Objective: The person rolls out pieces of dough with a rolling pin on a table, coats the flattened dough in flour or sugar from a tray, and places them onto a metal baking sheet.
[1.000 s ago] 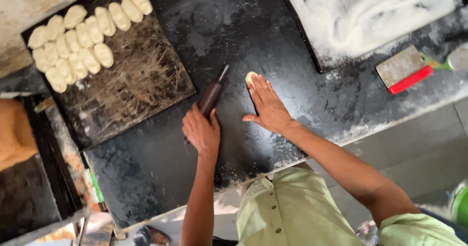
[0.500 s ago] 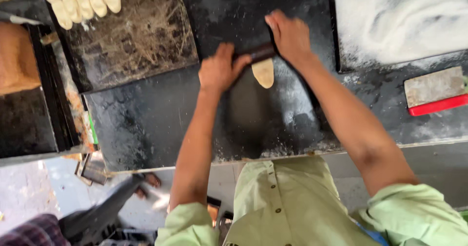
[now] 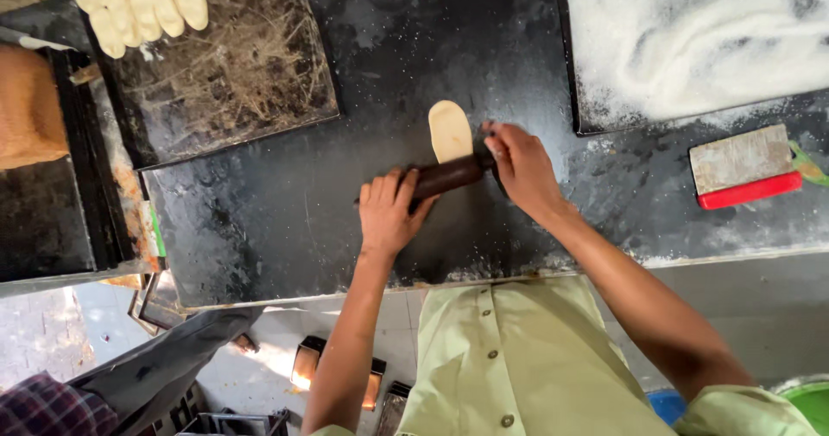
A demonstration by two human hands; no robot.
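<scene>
— What is down low, close to us?

— A pale green shirt (image 3: 518, 367) with buttons, and under it a light floor (image 3: 259, 367). A bit of plaid cloth (image 3: 43, 406) shows in the bottom left corner. A green tub (image 3: 807, 401) peeks in at the bottom right.

— And the table?

— It is a big black worktop (image 3: 285, 220), dusty with flour. The front edge is pale.

— What are the hands doing?

— Both lie flat on a dark brown rolling pin (image 3: 445, 177). The left hand (image 3: 389, 211) presses on the pin's left end, fingers spread a little. The right hand (image 3: 518, 168) presses on the right end, fingers pointing left. Both arms are bare and reach out from the shirt.

— Where is the dough?

— A small pale oval dough piece (image 3: 450, 130) lies on the worktop, right in the middle. Its near end is under the pin. The rest sticks out on the far side.

— What is off to the right?

— A flat scraper (image 3: 744, 167), grey on top with a red strip on its near edge. Past it sits a dark tray (image 3: 572, 73) full of white flour (image 3: 691, 39).

— And to the left?

— A black metal rack (image 3: 82, 151) with something tan and soft (image 3: 30, 108) beside it. Farther back is a scratched dark baking sheet (image 3: 242, 65). In its far corner, many little pale dough pieces (image 3: 142, 4) lie side by side.
</scene>
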